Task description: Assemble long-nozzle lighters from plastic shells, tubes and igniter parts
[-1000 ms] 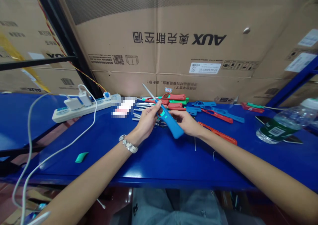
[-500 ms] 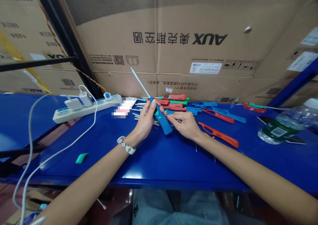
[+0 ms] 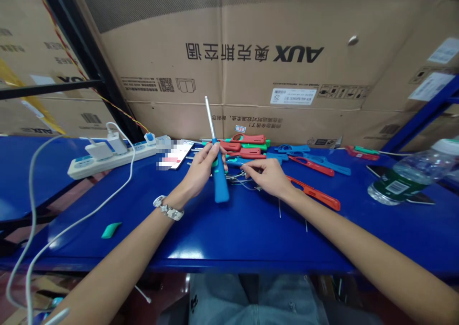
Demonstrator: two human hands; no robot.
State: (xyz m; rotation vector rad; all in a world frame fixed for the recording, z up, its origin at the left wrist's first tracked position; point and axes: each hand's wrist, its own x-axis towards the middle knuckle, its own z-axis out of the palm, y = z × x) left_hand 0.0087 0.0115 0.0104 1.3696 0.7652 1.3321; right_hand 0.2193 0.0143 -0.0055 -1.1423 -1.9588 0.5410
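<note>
A blue long-necked lighter (image 3: pixel 221 186) is held in my left hand (image 3: pixel 202 168), its metal tube pointing up and away and its handle end toward me. My right hand (image 3: pixel 267 175) is to the right of it, thumb and fingertips pinched at some thin wires or small parts; what exactly they hold is too small to tell. Thin metal wires (image 3: pixel 241 179) lie between the hands. Behind them several red, green and blue lighters (image 3: pixel 251 151) are piled. Blue and red handle shells (image 3: pixel 315 164) and an orange shell (image 3: pixel 319 193) lie right of my right hand.
A white power strip (image 3: pixel 107 160) with plugs and cables lies at the left, beside a white card (image 3: pixel 177 155). A green piece (image 3: pixel 111 230) is near the front left. A plastic bottle (image 3: pixel 398 179) stands at the right. Cardboard boxes (image 3: pixel 161 119) rise behind the blue table (image 3: pixel 215 241).
The blue lighter has turned more upright and moved left, away from my right hand. More thin wires now show between my hands. The whole view has shifted slightly.
</note>
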